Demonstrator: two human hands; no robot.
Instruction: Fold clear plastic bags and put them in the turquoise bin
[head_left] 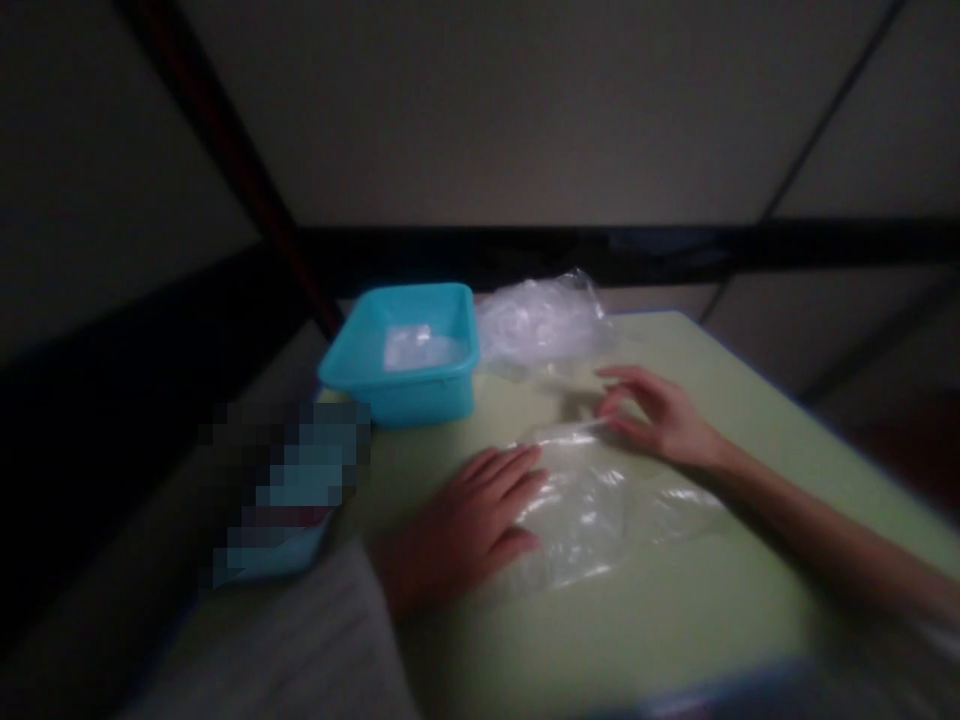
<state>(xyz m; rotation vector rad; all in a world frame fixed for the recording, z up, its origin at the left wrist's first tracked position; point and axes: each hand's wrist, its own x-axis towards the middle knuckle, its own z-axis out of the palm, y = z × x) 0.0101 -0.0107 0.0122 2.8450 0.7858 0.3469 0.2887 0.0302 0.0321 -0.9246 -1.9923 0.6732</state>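
Note:
A clear plastic bag (581,510) lies spread out on the light green table (675,620). My left hand (480,515) rests flat over its left side, fingers stretched out and open. At the bag's far edge is my right hand (656,415), its thumb and a fingertip closed in a pinch where the edge meets them, with the index finger raised. The exact hold is blurred.
A turquoise plastic basin (424,400) stands at the far left, with a white and clear packet (420,347) inside. Beside it lies a crumpled heap of clear plastic bags (544,320). A pixelated light blue object (307,480) is at the table's left edge. Panels (525,120) rise behind.

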